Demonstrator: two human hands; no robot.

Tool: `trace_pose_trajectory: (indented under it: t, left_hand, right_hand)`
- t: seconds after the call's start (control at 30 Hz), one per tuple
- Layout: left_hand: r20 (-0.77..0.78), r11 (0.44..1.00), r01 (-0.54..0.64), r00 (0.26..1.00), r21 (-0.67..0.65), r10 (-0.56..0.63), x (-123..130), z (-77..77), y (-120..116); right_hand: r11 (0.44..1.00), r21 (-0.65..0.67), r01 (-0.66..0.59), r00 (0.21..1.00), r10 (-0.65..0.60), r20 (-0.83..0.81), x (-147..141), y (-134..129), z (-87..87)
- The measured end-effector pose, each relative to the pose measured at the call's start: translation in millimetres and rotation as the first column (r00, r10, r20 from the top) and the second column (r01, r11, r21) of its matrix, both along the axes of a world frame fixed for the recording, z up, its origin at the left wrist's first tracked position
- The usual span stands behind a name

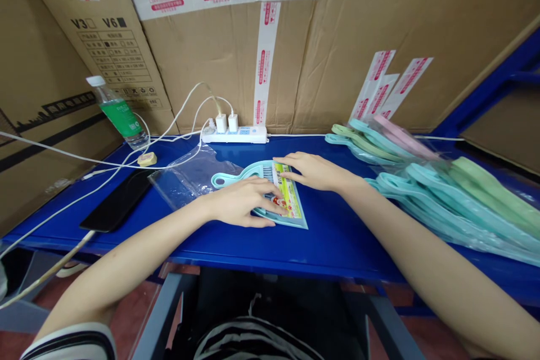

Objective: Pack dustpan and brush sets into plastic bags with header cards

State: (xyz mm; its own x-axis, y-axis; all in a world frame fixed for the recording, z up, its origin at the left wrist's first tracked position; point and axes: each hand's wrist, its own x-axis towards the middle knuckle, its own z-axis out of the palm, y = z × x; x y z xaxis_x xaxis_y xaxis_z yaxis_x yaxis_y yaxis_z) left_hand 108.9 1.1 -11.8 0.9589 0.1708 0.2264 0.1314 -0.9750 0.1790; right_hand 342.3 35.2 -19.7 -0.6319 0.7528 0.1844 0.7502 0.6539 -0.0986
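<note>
A mint-green dustpan point(302, 218) lies on the blue table, handle to the left, with a small brush point(267, 172) nested in it. A yellow-green printed card point(291, 194) rests across the pan. My left hand point(240, 201) lies over the brush and pan, fingers spread onto the card, thumb along the near edge. At the far right corner, my right hand point(310, 170) touches the card with its fingers stretched out. Beside the handle is a crumpled clear plastic bag point(185, 177). Part of the brush and pan is hidden under my left hand.
Several bagged dustpan sets point(442, 197) in mint, green and pink pile up on the right. A white power strip point(242, 135) with cables stands at the back. A black phone-like slab point(116, 201), a yellowish block point(147, 159) and a water bottle point(118, 115) are at left.
</note>
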Motion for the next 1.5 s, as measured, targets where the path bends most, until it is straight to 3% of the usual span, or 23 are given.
trace_pose_trajectory:
  t: [0.37, 0.57, 0.8, 0.93, 1.1, 1.3, 1.5]
  left_hand:
    - [0.010, 0.992, -0.026, 1.000, 0.127, 0.025, 0, -4.5, 2]
    - [0.013, 0.985, -0.063, 0.998, 0.160, 0.061, 2, -5.7, 3]
    - [-0.019, 0.956, -0.283, 0.958, 0.079, 0.285, -15, 3.3, 15]
    - [-0.104, 0.917, -0.399, 0.913, -0.026, 0.394, -25, 2.5, 27]
    - [-0.102, 0.919, -0.367, 0.929, -0.141, 0.355, -27, 1.5, 34]
    - [-0.052, 0.922, -0.352, 0.936, -0.160, 0.349, -28, -4.8, 39]
    - [-0.002, 0.888, -0.437, 0.897, -0.145, 0.441, -29, -11.5, 44]
  right_hand:
    - [0.997, 0.015, 0.075, 0.997, -0.075, 0.031, 1, 3, -1.8]
    - [0.977, 0.010, 0.212, 0.976, -0.212, 0.051, -2, 1, -0.7]
    - [0.925, -0.011, 0.381, 0.921, -0.379, 0.087, -6, -6, 9.3]
    - [0.899, -0.077, 0.432, 0.899, -0.423, 0.112, -8, -9, 14.3]
    - [0.872, -0.198, 0.448, 0.894, -0.433, 0.118, -11, -11, 19.1]
    - [0.843, -0.312, 0.438, 0.894, -0.443, 0.060, -11, -11, 22.3]
    - [0.786, -0.452, 0.421, 0.874, -0.485, -0.028, -10, -10, 21.4]
